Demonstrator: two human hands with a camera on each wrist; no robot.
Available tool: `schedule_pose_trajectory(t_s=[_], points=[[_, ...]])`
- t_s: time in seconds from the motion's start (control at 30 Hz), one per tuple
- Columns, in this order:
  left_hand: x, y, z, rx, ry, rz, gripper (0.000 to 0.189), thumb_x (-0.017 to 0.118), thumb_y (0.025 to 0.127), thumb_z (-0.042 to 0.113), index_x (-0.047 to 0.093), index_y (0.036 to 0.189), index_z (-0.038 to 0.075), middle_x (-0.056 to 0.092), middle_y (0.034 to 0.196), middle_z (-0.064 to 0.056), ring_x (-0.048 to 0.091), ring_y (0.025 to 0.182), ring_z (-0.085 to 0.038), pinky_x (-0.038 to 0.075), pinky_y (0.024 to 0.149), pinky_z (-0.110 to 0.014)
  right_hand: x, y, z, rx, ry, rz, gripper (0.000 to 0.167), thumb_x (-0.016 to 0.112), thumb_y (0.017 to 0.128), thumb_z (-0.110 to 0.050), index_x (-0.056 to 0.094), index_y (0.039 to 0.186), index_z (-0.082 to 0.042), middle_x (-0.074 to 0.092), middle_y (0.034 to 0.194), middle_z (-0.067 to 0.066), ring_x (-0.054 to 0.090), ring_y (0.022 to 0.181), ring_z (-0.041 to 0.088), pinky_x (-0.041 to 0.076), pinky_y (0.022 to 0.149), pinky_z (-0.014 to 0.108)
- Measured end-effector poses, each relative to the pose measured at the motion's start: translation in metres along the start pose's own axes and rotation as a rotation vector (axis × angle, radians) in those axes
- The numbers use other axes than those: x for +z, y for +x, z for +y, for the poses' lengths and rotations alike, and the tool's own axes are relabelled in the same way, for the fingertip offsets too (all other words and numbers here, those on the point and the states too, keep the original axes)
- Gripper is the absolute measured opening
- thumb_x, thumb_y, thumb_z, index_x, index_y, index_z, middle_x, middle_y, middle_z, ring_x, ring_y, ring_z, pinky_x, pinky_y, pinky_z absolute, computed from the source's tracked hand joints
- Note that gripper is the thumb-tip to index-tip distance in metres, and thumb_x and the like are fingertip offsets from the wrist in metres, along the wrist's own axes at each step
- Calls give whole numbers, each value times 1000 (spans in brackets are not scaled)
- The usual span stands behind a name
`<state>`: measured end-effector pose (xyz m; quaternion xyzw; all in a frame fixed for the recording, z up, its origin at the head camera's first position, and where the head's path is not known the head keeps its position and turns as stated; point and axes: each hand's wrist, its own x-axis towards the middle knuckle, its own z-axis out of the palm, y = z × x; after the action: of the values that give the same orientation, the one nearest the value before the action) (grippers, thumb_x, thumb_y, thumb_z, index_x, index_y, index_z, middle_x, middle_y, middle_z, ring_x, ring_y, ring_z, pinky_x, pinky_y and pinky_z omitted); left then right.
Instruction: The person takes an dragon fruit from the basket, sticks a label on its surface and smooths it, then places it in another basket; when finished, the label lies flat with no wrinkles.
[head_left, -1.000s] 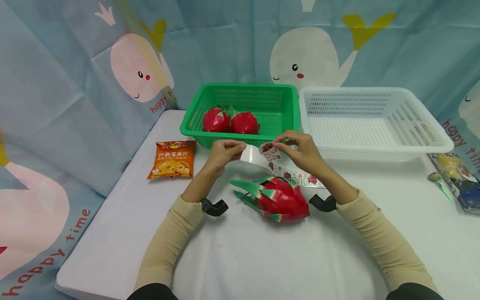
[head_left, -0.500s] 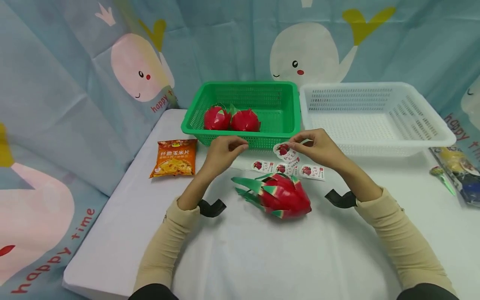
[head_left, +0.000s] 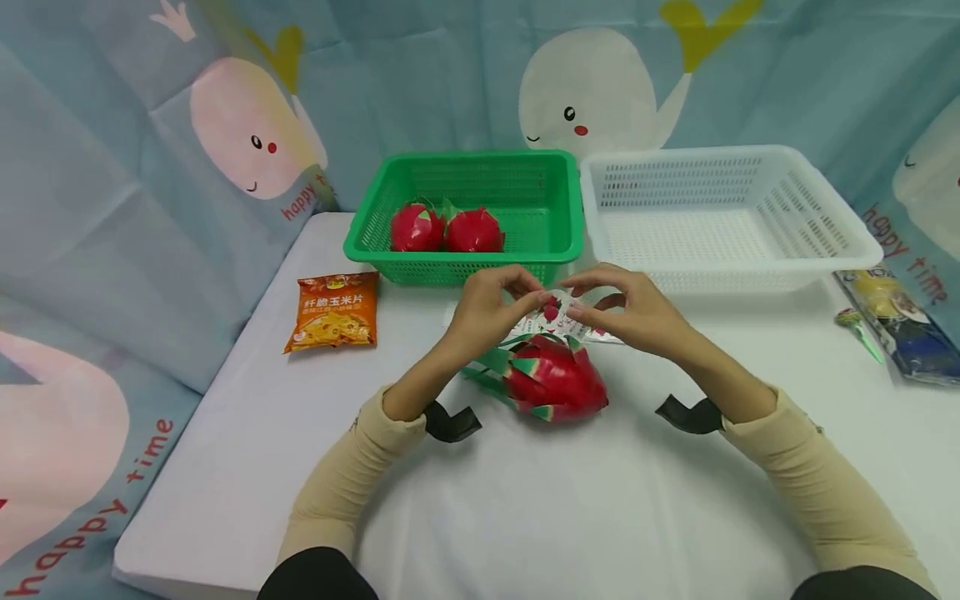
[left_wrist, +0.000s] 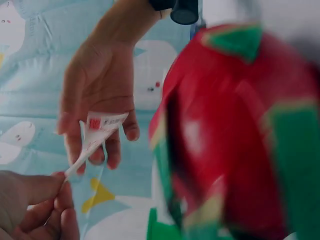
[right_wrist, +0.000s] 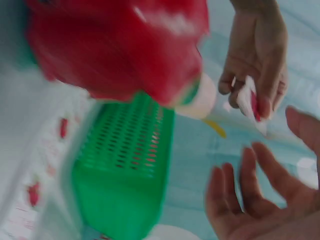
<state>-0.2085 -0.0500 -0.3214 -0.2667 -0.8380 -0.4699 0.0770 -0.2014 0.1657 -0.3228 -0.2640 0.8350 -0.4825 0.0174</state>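
The left hand point(head_left: 491, 308) pinches a loose sticker point(head_left: 551, 310) by its edge, probably to keep skin off any glue. The right hand point(head_left: 637, 310) is beside it, fingers loose, gripping nothing. The dragon fruit point(head_left: 558, 382) lies on the table point(head_left: 555, 500) below (handy spot, tbh), label strip point(right_wrist: 33, 194) behind.

Left hand point(head_left: 487, 308) pinching, right hand point(head_left: 639, 310) loosely spread, forearms point(head_left: 426, 375) converging

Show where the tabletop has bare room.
Bare: tabletop between left sleeve and right sleeve, nearer than the front dragon fruit; also between corn-chip bag and left sleeve. Crowded: around the sticker, among left hand, right hand and green basket.
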Motion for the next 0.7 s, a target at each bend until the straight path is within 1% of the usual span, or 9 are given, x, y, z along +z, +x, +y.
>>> schedule_pose_trajectory(t_s=[0.13,0.23,0.27,0.33,0.4,0.43,0.5,0.63,0.7], points=[[11,-18,1,-13,-109,58,10,68,84,17,68,84,7,68,73,-4,59,68,-9,48,63,-25,5,-22,8,91,105,104,21,65,86,-17,66,97,0,66,93,2,64,79,12,54,72,21],[24,-35,4,-1,-157,48,9,68,83,14,69,81,6,68,70,-3,58,63,-7,50,61,-25,6,-38,18,143,157,94,19,65,86,-18,67,92,0,66,87,-3,63,82,8,52,76,19],[29,-40,5,12,-141,47,9,68,82,15,69,78,7,67,68,-2,57,61,-6,49,59,-24,6,-42,21,158,167,72,18,65,86,-17,67,91,0,66,86,-5,62,83,8,52,77,19],[38,-50,7,26,-61,54,10,69,81,18,68,74,10,64,62,2,54,58,-3,44,67,-21,7,-49,29,188,173,12,17,65,86,-18,67,90,-2,65,86,-7,60,85,7,51,78,20],[46,-58,7,45,44,78,12,70,80,20,68,70,13,61,57,7,51,57,0,37,75,-24,8,-54,36,207,172,-44,15,64,87,-18,67,89,-3,64,85,-6,59,84,7,50,76,22],[48,-61,7,52,101,96,13,71,79,21,67,68,15,58,55,9,49,57,0,33,76,-28,9,-55,39,208,170,-66,14,63,87,-18,67,88,-4,63,85,-6,59,83,8,50,76,23],[52,-65,7,52,186,121,14,71,78,23,66,66,17,51,51,11,44,57,0,26,75,-32,11,-54,45,202,165,-100,13,63,87,-17,66,88,-5,63,84,-5,57,84,9,50,77,25],[57,-66,2,74,273,148,17,72,75,20,63,62,17,42,47,10,39,51,0,28,68,-29,15,-51,55,191,171,-120,11,62,88,-16,65,87,-5,61,83,-3,55,84,9,50,76,24],[59,-65,0,110,321,166,19,72,73,19,59,59,17,40,46,9,36,49,-1,27,63,-27,18,-51,58,185,184,-119,10,61,88,-15,64,87,-5,60,84,-2,55,85,9,50,77,23]])
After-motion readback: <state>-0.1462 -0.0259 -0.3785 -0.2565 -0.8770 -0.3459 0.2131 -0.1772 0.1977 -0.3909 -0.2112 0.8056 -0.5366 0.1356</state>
